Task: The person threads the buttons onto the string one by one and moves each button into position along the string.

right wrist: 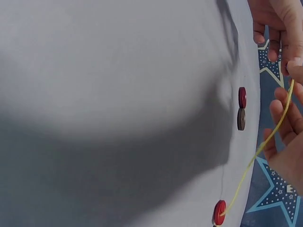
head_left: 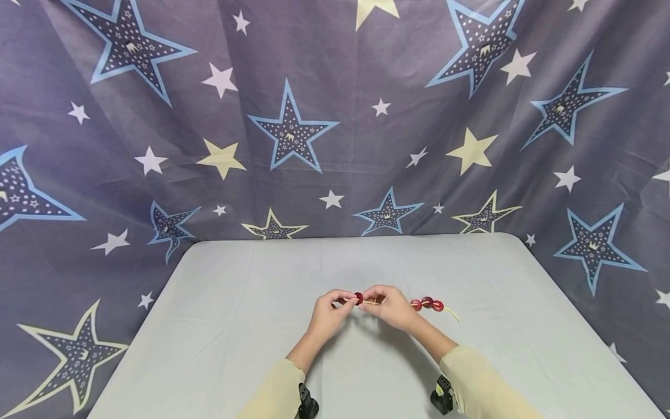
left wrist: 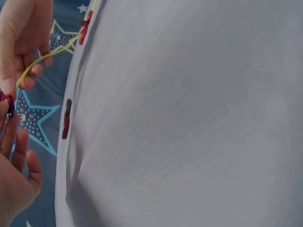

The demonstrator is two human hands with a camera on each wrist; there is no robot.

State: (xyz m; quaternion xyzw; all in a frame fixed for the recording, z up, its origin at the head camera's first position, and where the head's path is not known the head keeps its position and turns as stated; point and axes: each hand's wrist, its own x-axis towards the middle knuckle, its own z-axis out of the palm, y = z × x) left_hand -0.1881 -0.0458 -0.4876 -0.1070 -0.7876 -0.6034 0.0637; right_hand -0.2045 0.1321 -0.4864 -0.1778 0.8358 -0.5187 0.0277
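Over the table, both hands meet at a dark red round button (head_left: 358,298). My left hand (head_left: 325,314) pinches this button between thumb and fingertips. From the other side, my right hand (head_left: 389,307) pinches the yellow string (right wrist: 258,151) close to the button, fingertips right at its edge. That string runs under the right hand to several red buttons (head_left: 438,306) threaded in a row, its free end (head_left: 452,315) lying beyond them. Two loose buttons, one red (left wrist: 65,127) and one darker (left wrist: 68,108), lie side by side on the table; the hands mostly hide them in the head view.
A pale grey cloth covers the table (head_left: 235,349). Behind and beside it hangs a purple-grey curtain (head_left: 314,58) printed with stars. Black wrist cameras (head_left: 442,396) sit at both cream sleeves (head_left: 478,378).
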